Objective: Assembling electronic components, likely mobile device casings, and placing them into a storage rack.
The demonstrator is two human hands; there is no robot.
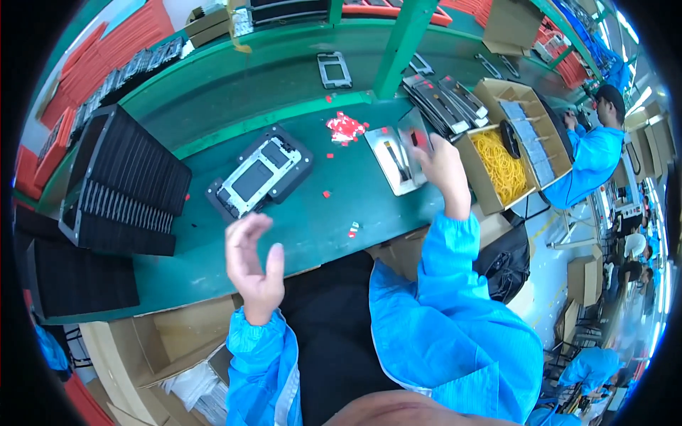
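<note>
My left hand (254, 268) is raised above the near edge of the green bench, fingers and thumb apart, holding nothing. Just beyond it lies a black foam tray (295, 174) with a silver-and-black device frame (257, 179) set in it. To the right, my right hand (446, 170) is bent with thumb and index finger closed at a grey metal-looking panel (410, 128); what sits between the fingertips is hidden. Next to that hand rests an open light-coloured shallow case (383, 157) with dark strips inside. A pile of red-and-white small pieces (346, 128) lies between tray and case.
Stacked black foam trays (131, 170) stand at the left. On the right are a cardboard box of yellow bands (499, 167) and stacked dark panels (444, 106). A green post (405, 50) rises at the back. A co-worker (593, 149) sits at the far right.
</note>
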